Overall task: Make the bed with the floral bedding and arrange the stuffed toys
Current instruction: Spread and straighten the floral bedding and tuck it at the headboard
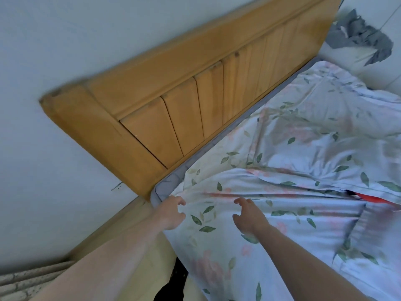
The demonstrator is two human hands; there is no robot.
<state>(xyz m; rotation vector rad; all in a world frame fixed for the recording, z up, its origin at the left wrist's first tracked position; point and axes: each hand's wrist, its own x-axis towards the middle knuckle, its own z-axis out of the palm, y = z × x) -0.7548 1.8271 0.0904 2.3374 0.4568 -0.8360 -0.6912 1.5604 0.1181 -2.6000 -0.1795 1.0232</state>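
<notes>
You are working at the head corner of the bed, where the floral bedding (pixel 293 161) is lying rumpled beside the wooden headboard (pixel 173 101). Your left hand (pixel 172 211) is pinching its edge at the grey mattress corner (pixel 158 191) — your right hand (pixel 249 216) is hovering with fingers loosely spread, gripping nothing. Tugging one-handed risks dragging the folds askew — no stuffed toys are showing.

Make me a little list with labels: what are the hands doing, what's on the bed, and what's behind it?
left hand: left hand at the bed's corner, fingers curled at the edge of the floral sheet
right hand: right hand over the sheet, fingers spread, holding nothing
bed state: sheet wrinkled; grey mattress edge showing
behind: wooden headboard
toys: none seen
</notes>
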